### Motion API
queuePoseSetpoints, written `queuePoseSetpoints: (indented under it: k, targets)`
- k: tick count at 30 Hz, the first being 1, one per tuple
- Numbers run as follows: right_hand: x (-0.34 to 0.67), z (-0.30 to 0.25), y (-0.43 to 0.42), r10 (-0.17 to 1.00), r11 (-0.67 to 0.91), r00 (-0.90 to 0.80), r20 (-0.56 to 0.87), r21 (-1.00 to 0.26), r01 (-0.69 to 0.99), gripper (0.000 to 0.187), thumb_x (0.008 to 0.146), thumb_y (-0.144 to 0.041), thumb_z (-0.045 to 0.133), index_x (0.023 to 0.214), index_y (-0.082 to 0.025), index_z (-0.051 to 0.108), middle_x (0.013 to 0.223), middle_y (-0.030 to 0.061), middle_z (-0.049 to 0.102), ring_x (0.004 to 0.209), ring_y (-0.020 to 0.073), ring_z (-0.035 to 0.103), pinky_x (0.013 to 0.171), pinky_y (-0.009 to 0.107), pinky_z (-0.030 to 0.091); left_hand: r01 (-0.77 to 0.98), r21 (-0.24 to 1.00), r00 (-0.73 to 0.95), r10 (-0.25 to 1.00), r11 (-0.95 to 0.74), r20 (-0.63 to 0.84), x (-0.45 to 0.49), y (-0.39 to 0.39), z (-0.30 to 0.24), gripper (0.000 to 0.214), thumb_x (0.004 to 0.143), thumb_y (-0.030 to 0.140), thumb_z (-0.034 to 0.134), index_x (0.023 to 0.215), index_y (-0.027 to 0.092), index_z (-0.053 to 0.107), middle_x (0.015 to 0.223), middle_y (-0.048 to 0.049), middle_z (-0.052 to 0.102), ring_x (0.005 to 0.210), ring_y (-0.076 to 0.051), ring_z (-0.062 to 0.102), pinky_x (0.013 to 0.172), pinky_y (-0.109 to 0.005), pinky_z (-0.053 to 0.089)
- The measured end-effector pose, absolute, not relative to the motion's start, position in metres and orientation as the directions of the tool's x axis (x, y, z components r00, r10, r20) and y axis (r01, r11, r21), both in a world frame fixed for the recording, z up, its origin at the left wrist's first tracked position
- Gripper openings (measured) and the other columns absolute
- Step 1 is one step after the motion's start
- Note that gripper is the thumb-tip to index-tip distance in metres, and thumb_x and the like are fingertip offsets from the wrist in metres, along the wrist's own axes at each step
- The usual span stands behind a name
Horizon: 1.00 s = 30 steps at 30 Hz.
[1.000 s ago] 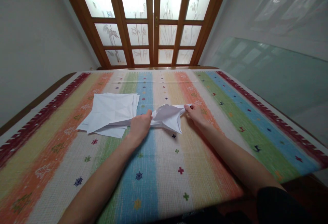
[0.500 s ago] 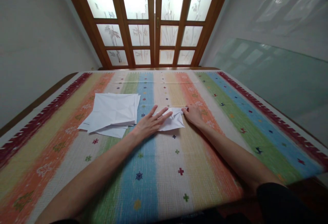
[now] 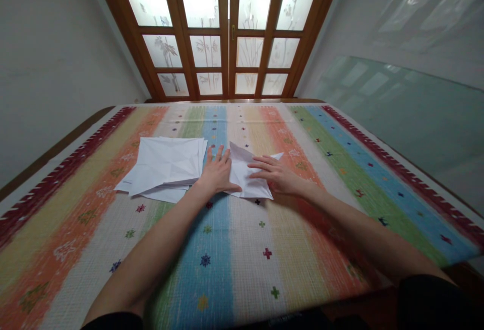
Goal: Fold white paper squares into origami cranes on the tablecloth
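Note:
A creased sheet of white paper (image 3: 245, 181) lies partly unfolded on the tablecloth, its back left corner standing up in a point and another point sticking out at the right. My left hand (image 3: 217, 173) rests on the sheet's left side, fingers spread and thumb across its near part. Over the right side lies my right hand (image 3: 273, 173), its fingers stretched out across the paper. Neither hand grips the sheet. Part of the paper is hidden under both hands.
Left of my hands is a loose stack of creased white sheets (image 3: 170, 161) with uneven edges. A striped tablecloth (image 3: 245, 269) covers the table. Beyond the far edge stand wooden doors (image 3: 228, 58) with frosted panes, and a pale glass panel (image 3: 397, 103) leans along the right wall.
The paper has opened out wider, with its back corner now raised. My right hand has let go of the right-hand tip and moved onto the sheet. My left hand has shifted slightly left.

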State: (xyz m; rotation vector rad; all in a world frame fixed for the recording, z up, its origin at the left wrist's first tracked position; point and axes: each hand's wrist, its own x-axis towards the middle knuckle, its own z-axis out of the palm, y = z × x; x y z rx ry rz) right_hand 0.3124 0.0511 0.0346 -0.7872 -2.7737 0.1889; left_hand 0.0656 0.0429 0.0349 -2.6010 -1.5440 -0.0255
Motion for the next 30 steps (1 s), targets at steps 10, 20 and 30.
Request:
queuePoseSetpoints:
  k: [10,20,30]
  targets:
    - [0.335,0.023,0.039,0.582,0.746,-0.81,0.068,-0.44,0.5,0.033,0.076,-0.013,0.05,0.098,-0.02,0.075,0.113,0.0098,0.072,0.107,0.0236,0.065,0.1,0.044,0.045,0.906,-0.044,0.418,0.907,-0.42,-0.06,0.064,0.053,0.025,0.105,0.072,0.08,0.047,0.144,0.004,0.039,0.154,-0.0224,0.031,0.146,-0.043,0.011,0.115,-0.062,-0.003]
    - [0.297,0.015,0.046,0.882,0.472,-0.467,0.071,-0.141,0.87,0.065,0.084,-0.061,0.053,0.129,-0.014,0.056,0.131,0.021,0.057,0.119,0.0361,0.053,0.096,0.047,0.043,0.865,0.051,0.5,0.866,-0.499,-0.014,0.1,0.054,-0.001,0.063,0.095,0.037,0.029,0.148,0.003,0.028,0.158,-0.0205,0.021,0.147,-0.031,0.018,0.118,-0.042,0.016]
    - [0.299,-0.013,0.047,0.846,0.533,-0.533,0.013,-0.035,0.845,0.1,0.08,-0.08,0.035,0.151,-0.011,0.025,0.156,0.0231,0.024,0.145,0.0417,0.02,0.115,0.058,0.017,0.911,0.122,0.398,0.917,-0.393,-0.021,0.107,0.091,0.0,0.086,0.09,0.065,0.028,0.15,0.003,0.024,0.158,-0.0225,0.019,0.148,-0.034,0.013,0.118,-0.046,0.016]
